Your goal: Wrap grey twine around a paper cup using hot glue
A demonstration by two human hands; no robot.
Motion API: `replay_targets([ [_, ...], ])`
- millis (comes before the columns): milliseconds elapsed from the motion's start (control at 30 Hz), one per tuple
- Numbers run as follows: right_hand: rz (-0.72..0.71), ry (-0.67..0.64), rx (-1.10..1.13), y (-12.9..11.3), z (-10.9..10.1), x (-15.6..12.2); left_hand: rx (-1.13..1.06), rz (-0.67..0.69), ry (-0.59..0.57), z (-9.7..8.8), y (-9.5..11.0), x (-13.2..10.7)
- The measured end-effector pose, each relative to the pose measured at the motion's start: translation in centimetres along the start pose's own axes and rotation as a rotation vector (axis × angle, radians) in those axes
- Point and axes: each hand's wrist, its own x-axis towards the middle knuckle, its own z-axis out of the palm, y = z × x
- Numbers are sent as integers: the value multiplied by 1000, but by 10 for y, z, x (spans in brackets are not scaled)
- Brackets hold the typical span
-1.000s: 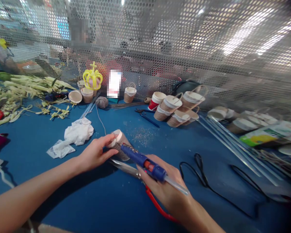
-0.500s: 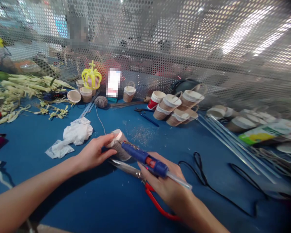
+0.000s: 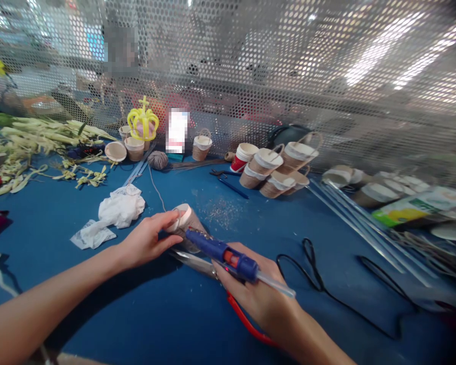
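My left hand (image 3: 146, 242) is closed round a twine-wrapped paper cup (image 3: 186, 223) that lies on its side on the blue table (image 3: 155, 314). My right hand (image 3: 256, 291) grips a blue hot glue gun (image 3: 222, 252), a clear glue stick poking out of its back end. The gun's nozzle touches the cup's wrapped side. Red-handled scissors (image 3: 213, 279) lie on the table under my right hand. A thin twine strand (image 3: 156, 188) runs from the cup back to a grey twine ball (image 3: 158, 159).
Several wrapped cups (image 3: 279, 170) are piled by a perforated metal screen (image 3: 251, 76). A crumpled white tissue (image 3: 117, 210), palm leaves (image 3: 41, 137), a yellow crown (image 3: 143, 121), clear glue sticks (image 3: 349, 213) and a black cord (image 3: 327, 289) lie around. A person sits behind the screen.
The glue gun's nozzle has shifted slightly along the cup; my right hand moved a little left. My left hand and the cup have stayed put.
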Motion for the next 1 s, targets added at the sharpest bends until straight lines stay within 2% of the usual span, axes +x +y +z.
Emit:
replay_targets([
  [233, 76, 57, 64, -1, -10, 14, -6, 3, 0, -2, -3, -1],
  [500, 95, 10, 165, -4, -11, 16, -33, 8, -37, -5, -1, -1],
  [633, 88, 41, 144, -4, -12, 19, -14, -2, -27, -5, -2, -1],
  [1000, 100, 21, 55, -3, -14, 20, 0, 17, -21, -5, -2, -2],
])
